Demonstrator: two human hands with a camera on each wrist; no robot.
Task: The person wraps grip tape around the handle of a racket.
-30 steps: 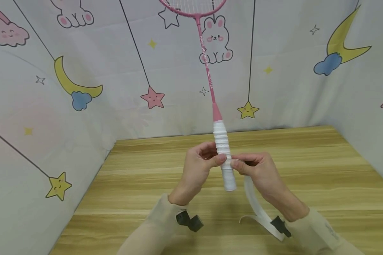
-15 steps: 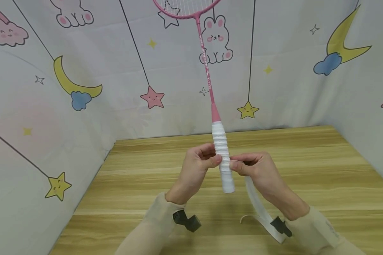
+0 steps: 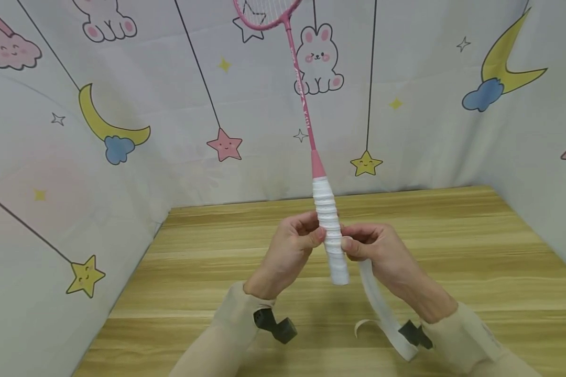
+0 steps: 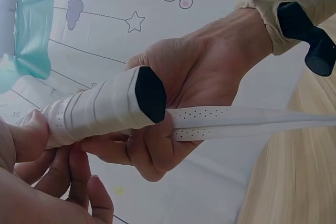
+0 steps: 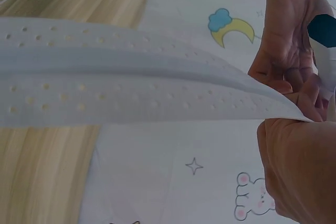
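Closest in, the left sleeve (image 3: pixel 231 319) and right sleeve (image 3: pixel 467 335) slant up from the bottom edge. Between them, lower right of centre, the white strip (image 3: pixel 376 301) droops in a loose curve; across the right wrist view it runs flat, dotted with holes along both sides.

Up to the hands, then! Just right of centre, the right hand (image 3: pixel 390 256) pinches that strip between thumb and finger, hard by the handle (image 3: pixel 325 204). Opposite, the left hand (image 3: pixel 285 248) has the handle clamped, thumb across the front, fingers behind. Ridged turns cover the upper part; below lies a smoother white stretch, and the left wrist view shows a dark end cap (image 4: pixel 150 95).

And here's the change: the pink racket (image 3: pixel 304 104) has rolled on its long axis, its head (image 3: pixel 259 29) at the top edge now looking narrower than a second ago. The right hand has barely moved; the ridged wrap's lower edge sits slightly lower. That looks like the handle turning to take up strip, a small gain, I'd judge, with the smooth lower stretch not yet covered.

Behind it all, the wood-grain table (image 3: pixel 207 251) spans the lower half, and the printed backdrop (image 3: pixel 170 94) fills the upper frame.
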